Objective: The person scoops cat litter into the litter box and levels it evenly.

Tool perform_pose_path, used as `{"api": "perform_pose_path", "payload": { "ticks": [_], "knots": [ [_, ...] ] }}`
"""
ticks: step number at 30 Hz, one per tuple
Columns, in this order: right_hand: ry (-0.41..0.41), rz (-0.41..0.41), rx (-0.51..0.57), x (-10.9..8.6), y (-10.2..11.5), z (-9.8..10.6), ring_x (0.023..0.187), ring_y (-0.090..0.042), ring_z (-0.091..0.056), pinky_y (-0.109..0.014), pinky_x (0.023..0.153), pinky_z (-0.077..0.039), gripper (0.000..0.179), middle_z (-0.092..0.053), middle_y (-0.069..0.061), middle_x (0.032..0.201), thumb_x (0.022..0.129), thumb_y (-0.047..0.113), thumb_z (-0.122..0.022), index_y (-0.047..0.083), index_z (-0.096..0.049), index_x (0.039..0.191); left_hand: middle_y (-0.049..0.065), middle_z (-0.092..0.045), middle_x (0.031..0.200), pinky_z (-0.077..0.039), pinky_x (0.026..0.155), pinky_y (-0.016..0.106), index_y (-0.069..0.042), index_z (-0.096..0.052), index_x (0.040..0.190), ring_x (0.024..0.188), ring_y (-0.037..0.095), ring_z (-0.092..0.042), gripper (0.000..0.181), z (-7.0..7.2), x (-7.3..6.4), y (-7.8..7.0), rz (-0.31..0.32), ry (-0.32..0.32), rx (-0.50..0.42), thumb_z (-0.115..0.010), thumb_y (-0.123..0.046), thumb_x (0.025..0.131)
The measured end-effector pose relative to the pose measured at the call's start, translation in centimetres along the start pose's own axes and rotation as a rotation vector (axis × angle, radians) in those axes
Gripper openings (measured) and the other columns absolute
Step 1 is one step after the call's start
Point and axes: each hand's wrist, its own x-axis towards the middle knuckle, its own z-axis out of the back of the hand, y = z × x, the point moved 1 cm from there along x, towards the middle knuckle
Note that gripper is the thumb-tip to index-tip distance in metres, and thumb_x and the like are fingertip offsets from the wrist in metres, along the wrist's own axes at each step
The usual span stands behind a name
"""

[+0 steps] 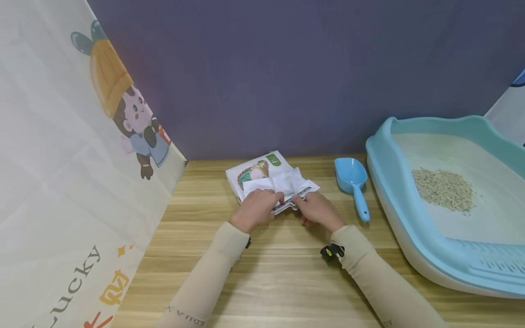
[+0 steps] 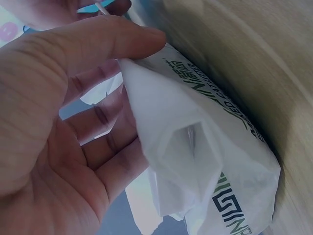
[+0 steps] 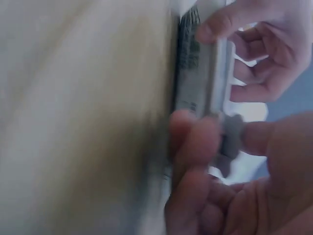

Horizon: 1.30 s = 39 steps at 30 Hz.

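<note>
A white printed bag (image 1: 283, 171) with a picture and a green label lies on the wooden table, its folded near edge towards me. The left hand (image 1: 257, 206) pinches that edge between thumb and fingers. In the left wrist view, the bag (image 2: 181, 112) shows green and black lettering and a creased corner by the thumb. The right hand (image 1: 317, 208) pinches the same edge further right. In the right wrist view, a small grey piece (image 3: 232, 139), too blurred to identify, sits between its thumb and fingers, against the bag (image 3: 193, 73).
A blue litter scoop (image 1: 352, 177) lies right of the bag. Further right stands a blue and white litter box (image 1: 383, 182) with a heap of pellets (image 1: 443, 189) in it. A dark wall (image 1: 266, 82) rises behind the table, and a printed white sheet (image 1: 61, 159) hangs at left.
</note>
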Motion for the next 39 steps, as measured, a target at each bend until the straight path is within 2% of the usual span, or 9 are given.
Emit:
{"api": "perform_pose_path", "payload": {
  "ticks": [2, 5, 11, 19, 28, 31, 34, 36, 39],
  "knots": [
    [-0.039, 0.038, -0.158, -0.3, 0.2, 0.8, 0.053, -0.017, -0.061, -0.033, 0.054, -0.045, 0.051, -0.066, -0.002, 0.059, 0.104, 0.05, -0.046, 0.011, -0.064, 0.076, 0.003, -0.075, 0.1, -0.056, 0.078, 0.037, -0.018, -0.07, 0.117, 0.086, 0.02, -0.069, 0.037, 0.0, 0.0, 0.0, -0.001, -0.003, -0.004, -0.082, -0.014, 0.083],
    [-0.073, 0.059, -0.254, -0.6, 0.5, 1.8, 0.058, -0.02, -0.059, -0.034, 0.055, -0.043, 0.045, -0.064, -0.001, 0.063, 0.103, 0.049, -0.049, 0.015, -0.063, 0.076, 0.002, -0.074, 0.098, -0.055, 0.076, 0.036, -0.018, -0.07, 0.117, 0.084, 0.02, -0.068, 0.036, 0.0, 0.0, 0.0, -0.002, -0.011, -0.009, -0.081, -0.014, 0.083],
    [-0.046, 0.101, -0.238, -1.1, 0.6, 3.0, 0.061, -0.019, -0.059, -0.033, 0.057, -0.044, 0.036, -0.064, -0.002, 0.068, 0.102, 0.045, -0.054, 0.015, -0.061, 0.084, 0.002, -0.074, 0.097, -0.055, 0.074, 0.036, -0.018, -0.07, 0.115, 0.081, 0.019, -0.067, 0.033, 0.0, -0.1, -0.1, -0.002, -0.012, -0.016, -0.079, -0.013, 0.084],
    [0.008, 0.19, -0.186, -1.4, 0.7, 3.1, 0.055, -0.016, -0.059, -0.031, 0.057, -0.045, 0.028, -0.065, -0.002, 0.066, 0.102, 0.035, -0.057, 0.013, -0.061, 0.086, 0.003, -0.074, 0.099, -0.056, 0.075, 0.038, -0.019, -0.069, 0.115, 0.083, 0.021, -0.068, 0.033, -0.1, -0.2, -0.3, -0.005, -0.014, 0.008, -0.078, -0.012, 0.084],
    [0.06, 0.398, -0.188, -1.0, 0.5, 4.1, 0.059, -0.013, -0.058, -0.031, 0.058, -0.047, 0.017, -0.066, -0.004, 0.072, 0.104, 0.025, -0.057, 0.012, -0.065, 0.096, 0.002, -0.074, 0.099, -0.055, 0.075, 0.038, -0.019, -0.07, 0.115, 0.082, 0.02, -0.067, 0.035, -0.1, -0.2, -0.4, 0.001, -0.003, 0.004, -0.081, -0.013, 0.083],
    [-0.025, 0.432, -0.181, -1.0, 0.5, 5.3, 0.063, -0.014, -0.055, -0.031, 0.059, -0.046, 0.017, -0.063, -0.002, 0.073, 0.103, 0.024, -0.058, 0.01, -0.067, 0.099, 0.001, -0.075, 0.099, -0.055, 0.076, 0.038, -0.019, -0.07, 0.115, 0.082, 0.019, -0.067, 0.035, 0.0, -0.1, -0.4, 0.007, -0.001, -0.022, -0.081, -0.015, 0.082],
    [-0.186, 0.428, -0.192, -1.2, 0.3, 6.7, 0.068, -0.016, -0.056, -0.033, 0.062, -0.046, 0.015, -0.064, -0.002, 0.078, 0.102, 0.023, -0.06, 0.01, -0.068, 0.101, -0.002, -0.074, 0.093, -0.054, 0.074, 0.037, -0.02, -0.071, 0.114, 0.079, 0.016, -0.066, 0.031, 0.3, -0.1, -0.3, 0.01, -0.024, -0.073, -0.079, -0.023, 0.085],
    [-0.305, 0.417, -0.198, -1.3, 0.0, 7.5, 0.073, -0.02, -0.059, -0.036, 0.066, -0.048, 0.015, -0.066, -0.005, 0.083, 0.101, 0.021, -0.061, 0.008, -0.068, 0.103, -0.003, -0.073, 0.09, -0.054, 0.07, 0.036, -0.02, -0.071, 0.112, 0.077, 0.014, -0.065, 0.026, 0.7, -0.1, -0.3, 0.004, -0.09, -0.103, -0.076, -0.03, 0.088],
    [-0.457, 0.388, -0.213, -1.3, -0.5, 8.3, 0.088, -0.029, -0.064, -0.045, 0.079, -0.051, 0.019, -0.069, -0.012, 0.097, 0.099, 0.021, -0.061, 0.005, -0.067, 0.108, -0.002, -0.071, 0.09, -0.053, 0.066, 0.035, -0.019, -0.07, 0.109, 0.078, 0.015, -0.065, 0.024, 1.4, -0.3, -0.1, 0.013, -0.264, -0.124, -0.073, -0.033, 0.091]
  ]
}}
